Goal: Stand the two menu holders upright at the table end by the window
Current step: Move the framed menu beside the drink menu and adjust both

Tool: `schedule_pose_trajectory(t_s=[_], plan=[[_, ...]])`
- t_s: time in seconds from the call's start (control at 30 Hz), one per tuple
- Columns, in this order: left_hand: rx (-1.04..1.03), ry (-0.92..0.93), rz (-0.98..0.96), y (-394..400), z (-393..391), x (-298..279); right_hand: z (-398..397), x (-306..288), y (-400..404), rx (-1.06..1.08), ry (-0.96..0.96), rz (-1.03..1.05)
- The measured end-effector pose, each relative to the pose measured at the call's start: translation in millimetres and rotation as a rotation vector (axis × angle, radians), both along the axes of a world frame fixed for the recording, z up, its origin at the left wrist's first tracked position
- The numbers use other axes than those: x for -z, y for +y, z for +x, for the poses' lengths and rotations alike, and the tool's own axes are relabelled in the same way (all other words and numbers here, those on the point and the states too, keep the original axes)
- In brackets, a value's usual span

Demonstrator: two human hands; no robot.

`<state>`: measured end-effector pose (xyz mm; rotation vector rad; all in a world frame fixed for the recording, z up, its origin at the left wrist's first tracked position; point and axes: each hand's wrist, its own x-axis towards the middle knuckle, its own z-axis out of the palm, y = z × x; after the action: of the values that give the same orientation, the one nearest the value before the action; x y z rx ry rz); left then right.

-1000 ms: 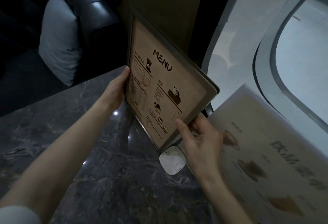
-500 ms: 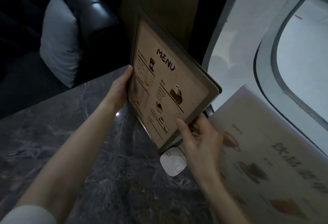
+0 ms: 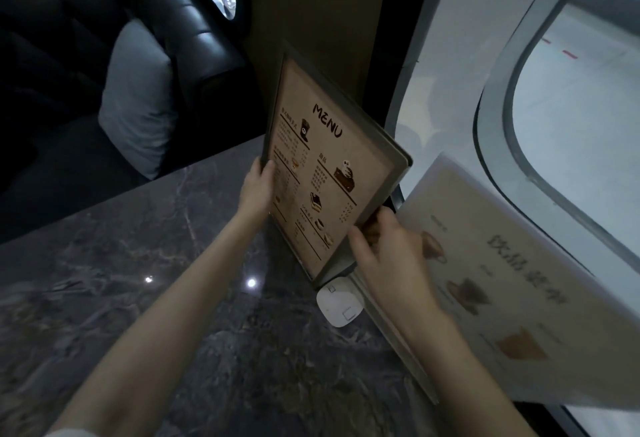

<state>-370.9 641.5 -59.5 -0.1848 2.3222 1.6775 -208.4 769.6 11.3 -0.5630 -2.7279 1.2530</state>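
In the head view, the left hand (image 3: 257, 189) and right hand (image 3: 388, 253) clasp opposite edges of the dark-framed brown "MENU" holder (image 3: 325, 173), apparently upright on the dark marble table (image 3: 173, 298) beside the window (image 3: 581, 117), the pale drinks menu holder (image 3: 502, 284) just right of it.

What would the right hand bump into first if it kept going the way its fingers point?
Probably nothing new: the right hand already touches the MENU holder. Past that edge, most likely the window wall, though depth is unclear.

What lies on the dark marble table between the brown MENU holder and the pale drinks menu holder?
The right hand and a small white rounded device, seen in the head view.
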Motion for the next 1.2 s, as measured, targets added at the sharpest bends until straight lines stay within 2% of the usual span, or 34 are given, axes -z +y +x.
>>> schedule_pose_trajectory(t_s=[0.1,0.2,0.3,0.4,0.5,0.57,0.67,0.77,0.87,1.03,1.2], plan=[[-0.007,0.018,-0.063,3,20,-8,4,-16,7,-0.046,-0.036,0.205],[-0.044,-0.008,-0.060,4,37,-17,5,-46,10,-0.104,-0.060,0.264],[-0.067,0.072,-0.066,1,54,-26,2,-84,10,-0.165,0.051,0.295],[-0.053,0.188,-0.070,-3,76,-25,-12,-119,8,-0.205,0.264,0.240],[-0.022,-0.023,0.024,-2,96,-7,-41,-130,8,-0.223,0.352,0.315],[-0.008,-0.188,0.067,0,109,7,-64,-124,7,-0.292,0.264,0.447],[-0.045,-0.380,0.153,1,123,14,-86,-113,8,-0.412,0.030,0.646],[-0.024,-0.458,0.242,-1,125,19,-95,-115,10,-0.427,-0.088,0.551],[-0.020,-0.484,0.287,-3,120,19,-100,-121,11,-0.428,-0.123,0.397],[-0.039,-0.511,0.330,-3,114,21,-98,-127,17,-0.498,-0.208,0.256],[-0.059,-0.537,0.456,-4,106,30,-94,-135,27,-0.557,-0.210,0.228]])
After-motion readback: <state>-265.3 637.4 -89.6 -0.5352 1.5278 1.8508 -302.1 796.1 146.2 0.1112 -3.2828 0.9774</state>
